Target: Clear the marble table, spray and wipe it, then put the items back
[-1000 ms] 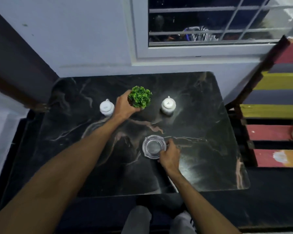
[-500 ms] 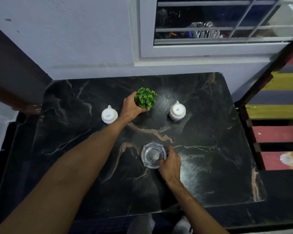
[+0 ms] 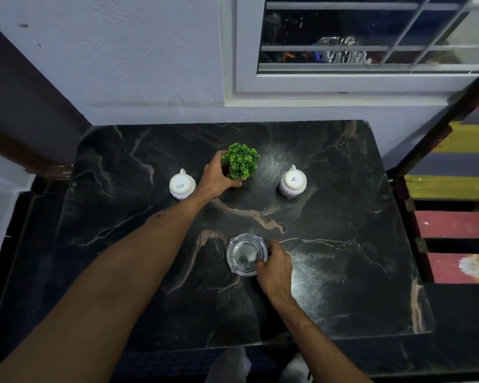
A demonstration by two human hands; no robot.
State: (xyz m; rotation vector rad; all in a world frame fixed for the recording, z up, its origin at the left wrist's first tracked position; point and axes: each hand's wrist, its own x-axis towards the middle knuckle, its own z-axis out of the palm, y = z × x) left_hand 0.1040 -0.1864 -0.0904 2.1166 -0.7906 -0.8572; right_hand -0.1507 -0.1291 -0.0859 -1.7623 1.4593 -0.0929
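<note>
Black marble veined with tan and white forms the tabletop (image 3: 343,217), pushed against a pale painted wall (image 3: 122,64) under a white-framed barred window (image 3: 371,81). At the far left a dark brown frame (image 3: 25,120) runs down beside the wall.

On the table's left part a white ceramic cup with a printed base (image 3: 181,186) stands upside down, handle toward the wall. Just right of it, the left hand (image 3: 217,176) wraps its fingers and thumb round the small pot of a bushy green artificial plant (image 3: 241,163), gripping it from the left side; whether the pot rests on the marble cannot be told.

Nearer the person, at the middle of the table, lies a clear glass ashtray with a notched rim (image 3: 245,254). The right hand (image 3: 275,268) holds it with curled fingers closed over its near right edge.

Right of the plant, well apart from the ashtray, a second white ceramic cup (image 3: 292,181) stands upside down.

Beyond the table's right edge are wooden slats painted yellow, red and grey (image 3: 459,189).
</note>
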